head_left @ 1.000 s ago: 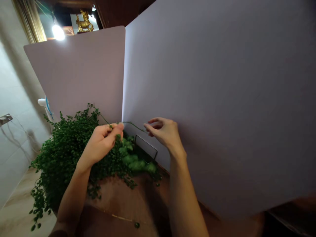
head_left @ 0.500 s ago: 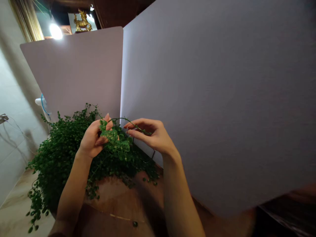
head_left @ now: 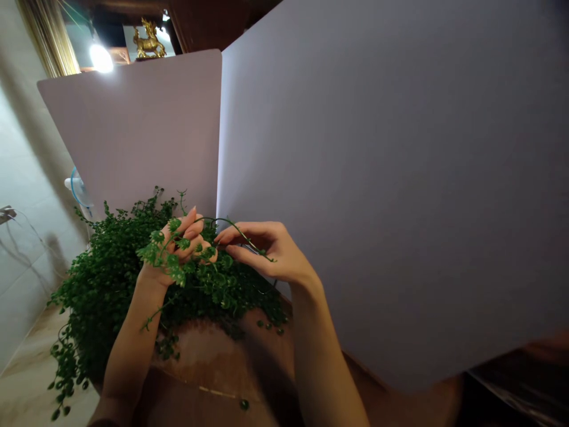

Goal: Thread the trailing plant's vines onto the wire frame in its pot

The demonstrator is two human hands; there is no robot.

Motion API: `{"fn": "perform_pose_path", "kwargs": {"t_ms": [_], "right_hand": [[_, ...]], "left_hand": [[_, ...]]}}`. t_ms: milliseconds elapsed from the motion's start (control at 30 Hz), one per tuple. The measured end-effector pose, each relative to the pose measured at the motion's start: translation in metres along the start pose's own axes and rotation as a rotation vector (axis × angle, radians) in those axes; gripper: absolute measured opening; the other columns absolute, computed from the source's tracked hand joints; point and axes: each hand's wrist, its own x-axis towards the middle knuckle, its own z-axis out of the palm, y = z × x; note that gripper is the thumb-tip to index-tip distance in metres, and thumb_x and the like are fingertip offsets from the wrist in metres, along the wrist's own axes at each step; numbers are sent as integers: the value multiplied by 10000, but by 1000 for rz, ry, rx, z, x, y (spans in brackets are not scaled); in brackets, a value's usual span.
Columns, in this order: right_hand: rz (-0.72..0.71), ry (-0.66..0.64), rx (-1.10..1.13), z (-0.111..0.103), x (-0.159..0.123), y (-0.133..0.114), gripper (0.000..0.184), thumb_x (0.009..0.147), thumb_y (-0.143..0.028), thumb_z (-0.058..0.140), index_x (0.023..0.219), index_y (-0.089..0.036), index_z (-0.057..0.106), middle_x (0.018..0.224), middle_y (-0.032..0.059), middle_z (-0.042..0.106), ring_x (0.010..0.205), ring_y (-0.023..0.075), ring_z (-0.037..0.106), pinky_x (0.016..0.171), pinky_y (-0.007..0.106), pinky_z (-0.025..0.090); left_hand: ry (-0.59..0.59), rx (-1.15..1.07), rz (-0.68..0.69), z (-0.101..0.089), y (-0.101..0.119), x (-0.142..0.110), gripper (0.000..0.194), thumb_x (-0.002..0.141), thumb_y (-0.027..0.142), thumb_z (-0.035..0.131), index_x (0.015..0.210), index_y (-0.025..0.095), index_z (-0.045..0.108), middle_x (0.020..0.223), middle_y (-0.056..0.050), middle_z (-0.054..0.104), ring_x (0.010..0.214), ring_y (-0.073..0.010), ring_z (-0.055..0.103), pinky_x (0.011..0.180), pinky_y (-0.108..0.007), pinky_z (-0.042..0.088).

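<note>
A thick mass of trailing green plant (head_left: 111,267) with small round leaves spreads over the left of the wooden surface (head_left: 208,356). My left hand (head_left: 171,255) is closed on a leafy green stem (head_left: 178,246), whose lighter leaves hang over the fingers and wrist. From that hand the thin stem arches to the right, past my right hand (head_left: 262,249), and its bare end lies near the palm. The right thumb and fingers come close together at their tips among the leaves; whether they pinch a strand is too small to tell.
Tall pale panels (head_left: 377,178) stand behind and to the right, meeting at a corner. A bright bulb (head_left: 101,57) and a gold figurine (head_left: 149,40) show above them. One loose round leaf (head_left: 244,404) lies near the front. A small fan (head_left: 80,187) stands behind at left.
The lighter leafy stem in my left hand has swung left and spread over the fingers and wrist. My right hand has dropped slightly and shifted a little left.
</note>
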Motion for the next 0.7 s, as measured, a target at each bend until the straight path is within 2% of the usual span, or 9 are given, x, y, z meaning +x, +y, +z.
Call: {"fn": "perform_pose_path", "kwargs": {"t_ms": [167, 333, 533, 700], "right_hand": [[-28, 76, -55, -2, -2, -2, 147, 768, -173, 684, 892, -184, 762, 874, 48, 769, 826, 190, 726, 785, 311, 601], [-53, 152, -93, -6, -5, 1, 113, 739, -239, 764, 837, -184, 763, 791, 44, 763, 721, 177, 713, 713, 312, 607], [-52, 248, -148, -11, -4, 7, 88, 730, -266, 769, 740, -185, 737, 683, 24, 726, 619, 152, 668, 603, 279, 563], [0, 415, -237, -9, -2, 12, 68, 720, -238, 740, 707, -183, 703, 665, 7, 700, 619, 141, 654, 639, 280, 548]], "left_hand": [[-3, 0, 18, -4, 1, 0, 545, 1039, 381, 324, 534, 188, 396, 344, 82, 152, 345, -86, 181, 504, -240, 406], [-3, 57, 17, -1, 2, -1, 545, 981, 440, 493, 518, 189, 354, 344, 90, 181, 342, -71, 228, 509, -234, 405], [-34, 201, 68, -1, -6, -1, 505, 929, 448, 586, 543, 185, 394, 381, 92, 233, 366, -62, 275, 530, -247, 383], [11, 421, 93, 8, -17, -5, 450, 915, 449, 606, 599, 169, 452, 488, 85, 301, 397, -40, 220, 476, -228, 286]]}}
